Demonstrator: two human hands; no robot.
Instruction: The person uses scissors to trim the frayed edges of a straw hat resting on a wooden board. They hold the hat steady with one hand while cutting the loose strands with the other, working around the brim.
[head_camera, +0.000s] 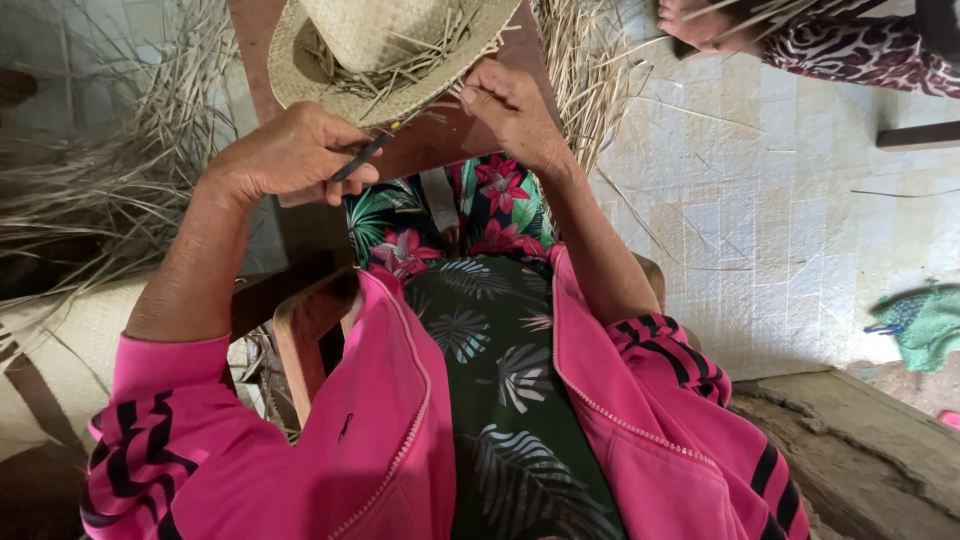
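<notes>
A woven straw hat (380, 45) with loose strand ends sticking out of its brim rests upside down on a brown wooden board (440, 140) in front of my knees. My left hand (290, 155) is closed on a thin dark tool (375, 148) whose tip points at the brim's edge. My right hand (510, 110) pinches the brim and a straw strand at the near right edge of the hat. Both arms wear pink sleeves with black stripes.
Bundles of dry straw (110, 170) lie on the tiled floor at left and behind the hat. Another person's foot and patterned clothing (840, 45) show at top right. A green cloth (925, 325) lies at right. A wooden chair frame (300, 330) is under me.
</notes>
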